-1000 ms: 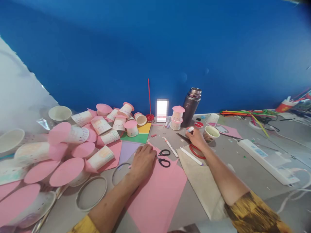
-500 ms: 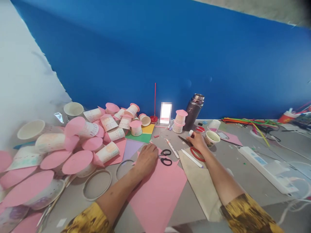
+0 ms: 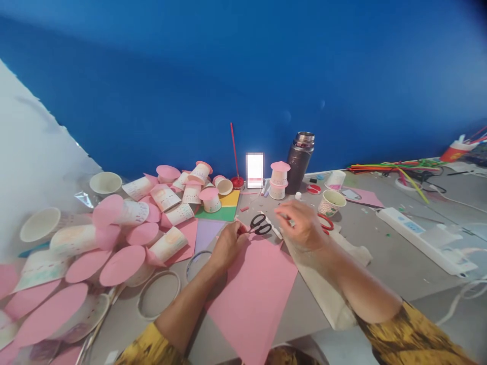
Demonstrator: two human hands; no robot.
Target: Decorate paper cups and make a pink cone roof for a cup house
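My left hand point(image 3: 230, 244) rests over the top edge of a pink paper sheet point(image 3: 253, 291). Its thumb and fingers pinch the blade end of black-handled scissors point(image 3: 261, 224), whose loops point right. My right hand point(image 3: 300, 225) hovers just right of those loops, fingers loosely bent, with nothing visible in them. Behind it stands a small white-capped item point(image 3: 298, 196). Partly covered by the right hand are a whitish pen point(image 3: 274, 230) and red-handled scissors point(image 3: 325, 223). Beneath the right forearm lies a beige cloth point(image 3: 317, 289).
Paper cups with pink discs point(image 3: 124, 263) crowd the left side. Toward the back stand a stacked-cup tower point(image 3: 279, 180), a dark flask point(image 3: 300, 165) and a lit screen point(image 3: 254, 170). A patterned cup point(image 3: 332, 204) and a power strip point(image 3: 422, 241) lie right. Tape rings point(image 3: 159, 295) sit left.
My right hand has let go of the white-capped item and come left toward the black scissors. My left fingers have closed on the scissors' blade end, and the loops have shifted away from me.
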